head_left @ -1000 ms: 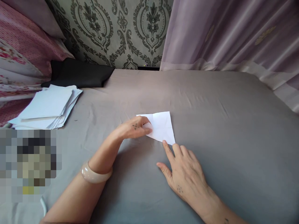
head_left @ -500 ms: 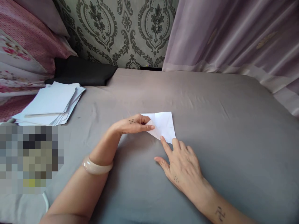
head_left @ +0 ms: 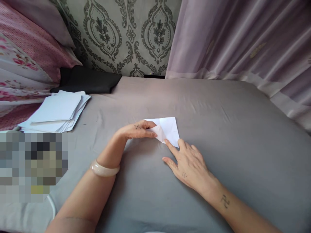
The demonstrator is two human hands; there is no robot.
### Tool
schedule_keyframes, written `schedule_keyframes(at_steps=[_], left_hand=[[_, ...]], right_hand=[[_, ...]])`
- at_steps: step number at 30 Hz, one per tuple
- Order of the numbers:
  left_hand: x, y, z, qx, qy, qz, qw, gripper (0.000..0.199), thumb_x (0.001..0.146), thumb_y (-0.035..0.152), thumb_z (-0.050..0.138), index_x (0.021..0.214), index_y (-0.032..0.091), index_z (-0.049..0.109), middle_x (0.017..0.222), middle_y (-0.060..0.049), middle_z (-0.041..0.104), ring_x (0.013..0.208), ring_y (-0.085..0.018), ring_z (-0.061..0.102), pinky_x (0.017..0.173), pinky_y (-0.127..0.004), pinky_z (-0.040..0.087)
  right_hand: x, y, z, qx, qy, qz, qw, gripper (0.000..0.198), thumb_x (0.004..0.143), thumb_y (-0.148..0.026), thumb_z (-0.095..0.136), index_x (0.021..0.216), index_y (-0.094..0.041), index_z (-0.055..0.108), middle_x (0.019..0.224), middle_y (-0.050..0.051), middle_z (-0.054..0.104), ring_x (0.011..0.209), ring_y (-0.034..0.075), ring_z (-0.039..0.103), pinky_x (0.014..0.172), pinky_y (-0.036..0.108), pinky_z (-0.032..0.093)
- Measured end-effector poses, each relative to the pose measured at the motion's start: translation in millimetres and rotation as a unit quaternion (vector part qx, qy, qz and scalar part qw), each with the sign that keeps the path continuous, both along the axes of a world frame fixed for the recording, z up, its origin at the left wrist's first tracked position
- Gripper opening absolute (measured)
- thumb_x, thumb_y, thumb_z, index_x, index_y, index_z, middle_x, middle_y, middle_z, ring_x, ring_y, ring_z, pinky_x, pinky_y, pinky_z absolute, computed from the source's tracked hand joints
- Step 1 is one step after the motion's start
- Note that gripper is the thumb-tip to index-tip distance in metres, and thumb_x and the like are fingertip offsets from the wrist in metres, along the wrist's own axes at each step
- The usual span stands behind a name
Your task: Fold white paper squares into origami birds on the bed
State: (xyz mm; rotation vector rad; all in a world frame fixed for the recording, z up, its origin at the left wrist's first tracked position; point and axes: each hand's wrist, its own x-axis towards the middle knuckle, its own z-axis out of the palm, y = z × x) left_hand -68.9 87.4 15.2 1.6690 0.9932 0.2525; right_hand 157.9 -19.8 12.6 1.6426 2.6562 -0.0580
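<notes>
A small folded sheet of white paper lies on the grey bedsheet, in front of me. My left hand grips its left part between thumb and fingers, with a folded flap showing beside the thumb. On the near edge of the paper, the index fingertip of my right hand presses down. The other right fingers rest by the near right corner, and the thumb is spread out. The paper's left end is partly hidden under my left hand.
At the left is a stack of white paper sheets, with a black cloth-like item behind it. A blurred-out patch covers something at the lower left. Curtains and a patterned wall border the far side.
My left thumb has drawn back slightly along the flap, and more of the flap's creased surface shows. My right index finger stays at the near edge. The whole view has shifted a little.
</notes>
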Motion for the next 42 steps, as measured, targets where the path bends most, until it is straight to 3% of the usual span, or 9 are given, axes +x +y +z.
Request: schedule_keyframes(at_steps=[3, 7, 11, 15, 19, 23, 26, 36, 42], left_hand=[[0.9, -0.8, 0.3, -0.027, -0.045, -0.034, 0.998, 0.028, 0.080, 0.037, 0.063, 0.098, 0.016, 0.068, 0.093, -0.002, 0.064, 0.086, -0.016, 0.056, 0.077, -0.024, 0.043], [3.0, -4.8, 1.6, 0.003, -0.049, -0.027, 0.998, 0.028, 0.080, 0.039, 0.065, 0.095, 0.015, 0.067, 0.084, -0.001, 0.063, 0.078, -0.014, 0.054, 0.072, -0.023, 0.042], [3.5, -12.8, 1.6, 0.086, -0.062, -0.034, 0.994, 0.026, 0.082, 0.038, 0.063, 0.095, 0.015, 0.067, 0.087, -0.002, 0.064, 0.080, -0.015, 0.056, 0.074, -0.025, 0.044], [-0.3, -27.8, -2.3, 0.218, -0.029, -0.030, 0.975, 0.019, 0.086, 0.033, 0.061, 0.093, 0.019, 0.070, 0.107, -0.007, 0.064, 0.100, -0.021, 0.056, 0.089, -0.033, 0.042], [-13.6, -52.2, -7.8, 0.338, 0.129, 0.015, 0.932, 0.019, 0.085, 0.026, 0.061, 0.102, 0.029, 0.069, 0.127, -0.005, 0.056, 0.116, -0.027, 0.045, 0.096, -0.043, 0.034], [-33.4, -81.9, -9.2, 0.364, 0.213, 0.082, 0.903, 0.040, 0.082, 0.014, 0.055, 0.119, 0.026, 0.059, 0.125, -0.009, 0.054, 0.111, -0.027, 0.047, 0.090, -0.042, 0.037], [-43.0, -103.9, -10.2, 0.363, 0.217, 0.138, 0.895, 0.035, 0.085, 0.014, 0.050, 0.117, 0.024, 0.059, 0.117, -0.008, 0.057, 0.104, -0.025, 0.051, 0.088, -0.039, 0.039], [-27.5, -132.2, -27.5, 0.335, 0.201, 0.186, 0.902, 0.026, 0.094, 0.026, 0.047, 0.113, 0.024, 0.065, 0.101, -0.007, 0.062, 0.091, -0.021, 0.056, 0.080, -0.035, 0.042], [-20.4, -126.3, -32.8, 0.304, 0.176, 0.257, 0.900, 0.017, 0.089, 0.029, 0.057, 0.097, 0.024, 0.071, 0.094, -0.004, 0.065, 0.086, -0.020, 0.057, 0.077, -0.033, 0.042]], right_hand=[[9.6, -5.4, -1.4, -0.001, 0.026, -0.001, 1.000, 0.053, 0.096, -0.050, 0.036, 0.141, -0.023, 0.046, 0.101, 0.008, 0.057, 0.081, 0.020, 0.054, 0.074, 0.036, 0.040], [20.1, -10.4, -2.0, 0.009, 0.067, -0.010, 0.998, 0.044, 0.096, -0.043, 0.040, 0.131, -0.020, 0.055, 0.106, 0.009, 0.059, 0.087, 0.022, 0.056, 0.077, 0.037, 0.042], [21.8, -0.2, -0.8, 0.032, 0.156, -0.036, 0.987, 0.023, 0.093, -0.031, 0.051, 0.107, -0.019, 0.064, 0.107, 0.006, 0.062, 0.093, 0.021, 0.056, 0.081, 0.034, 0.044], [10.0, 17.5, -7.4, 0.092, 0.213, 0.018, 0.973, 0.033, 0.084, -0.024, 0.065, 0.116, -0.019, 0.058, 0.113, 0.006, 0.062, 0.102, 0.022, 0.054, 0.087, 0.033, 0.041], [-7.0, 24.9, -16.2, 0.126, 0.166, 0.112, 0.972, 0.012, 0.090, -0.014, 0.054, 0.092, -0.019, 0.065, 0.086, 0.003, 0.064, 0.085, 0.019, 0.055, 0.081, 0.031, 0.038], [-22.7, 19.4, -14.0, 0.192, 0.067, 0.183, 0.962, 0.022, 0.087, -0.004, 0.049, 0.083, -0.017, 0.066, 0.076, 0.004, 0.059, 0.074, 0.018, 0.049, 0.078, 0.033, 0.034], [-34.0, 13.6, -8.4, 0.208, 0.014, 0.205, 0.956, 0.018, 0.086, -0.005, 0.052, 0.088, -0.015, 0.067, 0.075, 0.005, 0.058, 0.073, 0.020, 0.047, 0.077, 0.034, 0.033], [-52.4, 17.2, 2.1, 0.143, -0.037, 0.205, 0.968, 0.018, 0.090, -0.013, 0.052, 0.079, -0.017, 0.065, 0.079, 0.005, 0.060, 0.077, 0.020, 0.051, 0.071, 0.034, 0.031], [-51.9, 28.6, 10.3, 0.005, 0.025, 0.142, 0.989, 0.027, 0.096, -0.026, 0.048, 0.079, -0.019, 0.068, 0.081, 0.003, 0.064, 0.082, 0.017, 0.057, 0.073, 0.030, 0.035]])
